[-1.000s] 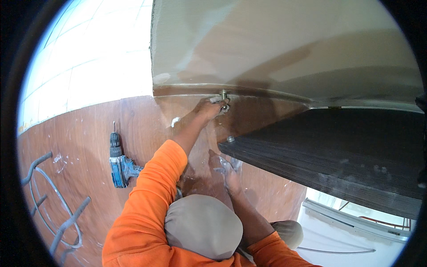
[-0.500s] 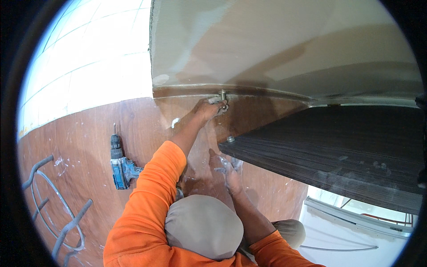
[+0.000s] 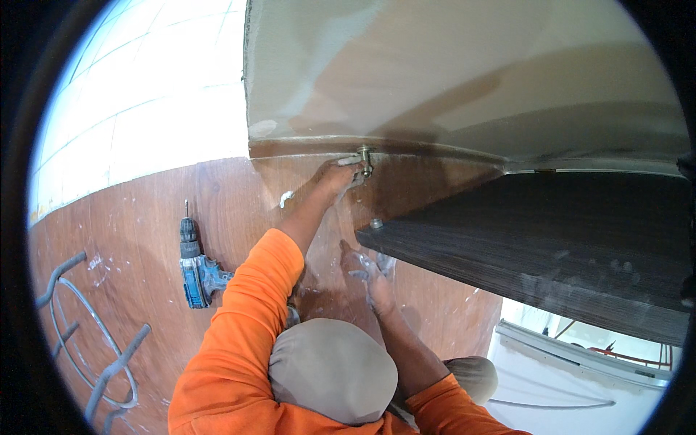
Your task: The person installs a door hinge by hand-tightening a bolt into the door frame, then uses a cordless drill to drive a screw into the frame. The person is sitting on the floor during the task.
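Note:
My left hand reaches forward to the wooden skirting at the wall's foot. Its fingers, whitish with dust, close from the left on a small shiny metal door stop that juts out from the skirting. Part of the grip is hidden behind the hand. Nearer to me, my right hand hovers low over the wood-look floor, close to the corner of a dark door; its dusty fingers are bent but apart, with nothing visible in them. At that door corner sits a small metal catch.
A blue and black cordless drill lies on the floor left of my arm. Further left are grey bent tubes and a thin cable. The dark door spreads to the right. White tiles lie beyond the floor's far left edge.
My left fingers have shifted off the front of the door stop, so more of its metal shows. The right fingers have moved slightly.

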A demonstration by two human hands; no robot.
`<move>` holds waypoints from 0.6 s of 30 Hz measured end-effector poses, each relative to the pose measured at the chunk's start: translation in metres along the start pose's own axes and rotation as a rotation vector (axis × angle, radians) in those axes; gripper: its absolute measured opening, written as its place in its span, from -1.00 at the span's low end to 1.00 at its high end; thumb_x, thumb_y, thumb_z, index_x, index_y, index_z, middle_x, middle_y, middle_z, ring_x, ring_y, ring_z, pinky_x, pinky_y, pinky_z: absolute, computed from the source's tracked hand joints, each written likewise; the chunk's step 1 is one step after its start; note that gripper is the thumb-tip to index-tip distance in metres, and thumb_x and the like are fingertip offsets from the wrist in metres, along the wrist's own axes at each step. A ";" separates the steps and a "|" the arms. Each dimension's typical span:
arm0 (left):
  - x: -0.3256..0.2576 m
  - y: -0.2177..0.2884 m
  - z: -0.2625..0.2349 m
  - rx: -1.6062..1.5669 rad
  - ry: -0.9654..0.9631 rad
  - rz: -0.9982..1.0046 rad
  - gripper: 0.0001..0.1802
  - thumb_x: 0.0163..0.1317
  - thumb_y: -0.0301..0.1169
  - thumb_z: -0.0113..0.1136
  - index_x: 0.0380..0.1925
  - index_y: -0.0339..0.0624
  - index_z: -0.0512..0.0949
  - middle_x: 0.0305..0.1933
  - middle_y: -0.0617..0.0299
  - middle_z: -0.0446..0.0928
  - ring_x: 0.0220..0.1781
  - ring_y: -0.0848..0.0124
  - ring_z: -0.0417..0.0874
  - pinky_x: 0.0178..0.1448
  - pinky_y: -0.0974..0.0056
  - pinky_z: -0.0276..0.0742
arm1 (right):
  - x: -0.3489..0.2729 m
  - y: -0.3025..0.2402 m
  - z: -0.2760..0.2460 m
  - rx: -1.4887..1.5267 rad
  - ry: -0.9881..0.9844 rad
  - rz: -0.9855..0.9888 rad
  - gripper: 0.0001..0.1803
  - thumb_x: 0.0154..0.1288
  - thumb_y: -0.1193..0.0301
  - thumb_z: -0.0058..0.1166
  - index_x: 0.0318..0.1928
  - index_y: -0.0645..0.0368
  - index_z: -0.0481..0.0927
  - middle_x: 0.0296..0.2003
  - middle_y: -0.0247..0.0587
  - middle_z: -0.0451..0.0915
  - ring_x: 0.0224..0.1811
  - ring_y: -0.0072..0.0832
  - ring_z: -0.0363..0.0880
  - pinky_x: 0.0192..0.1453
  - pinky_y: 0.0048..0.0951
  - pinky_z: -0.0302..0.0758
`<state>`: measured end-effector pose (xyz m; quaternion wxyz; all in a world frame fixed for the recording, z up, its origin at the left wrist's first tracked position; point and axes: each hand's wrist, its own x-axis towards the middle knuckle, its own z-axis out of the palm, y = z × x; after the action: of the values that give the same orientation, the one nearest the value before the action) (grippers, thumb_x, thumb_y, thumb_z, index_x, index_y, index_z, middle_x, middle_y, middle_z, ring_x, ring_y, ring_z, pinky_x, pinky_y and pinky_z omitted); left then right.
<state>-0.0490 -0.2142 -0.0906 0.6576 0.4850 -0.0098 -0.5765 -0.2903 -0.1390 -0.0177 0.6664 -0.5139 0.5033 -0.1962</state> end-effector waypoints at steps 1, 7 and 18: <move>0.002 -0.001 -0.001 0.013 0.017 -0.015 -0.72 0.33 -0.41 0.26 -0.03 -0.34 0.61 -0.07 0.11 0.66 -0.13 0.35 0.67 0.00 0.32 0.64 | 0.000 0.001 -0.001 -0.005 -0.009 0.005 -0.31 0.45 0.53 -0.01 0.46 0.08 -0.01 0.31 -0.09 0.28 0.16 -0.21 0.58 -0.15 -0.30 0.73; 0.001 -0.004 -0.002 0.015 0.007 0.076 -0.64 0.33 -0.27 0.28 -0.02 -0.34 0.60 -0.13 0.15 0.63 -0.16 0.34 0.63 -0.01 0.24 0.60 | 0.005 0.013 -0.007 0.018 -0.021 0.004 -0.34 0.42 0.51 0.06 0.43 0.15 0.09 0.32 -0.05 0.29 0.15 -0.24 0.57 -0.13 -0.33 0.72; 0.016 -0.007 -0.004 -0.214 -0.056 -0.033 -0.67 0.44 -0.36 0.13 0.08 -0.33 0.48 -0.04 0.07 0.60 -0.07 0.19 0.67 0.05 0.14 0.67 | -0.003 -0.023 0.000 0.024 -0.079 0.048 -0.22 0.38 0.51 0.13 0.48 0.12 0.01 0.42 0.06 0.17 0.18 -0.24 0.53 -0.14 -0.35 0.70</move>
<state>-0.0468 -0.2228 -0.1057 0.6955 0.3960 0.0414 -0.5981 -0.2859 -0.1455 0.0041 0.6965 -0.5009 0.4863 -0.1659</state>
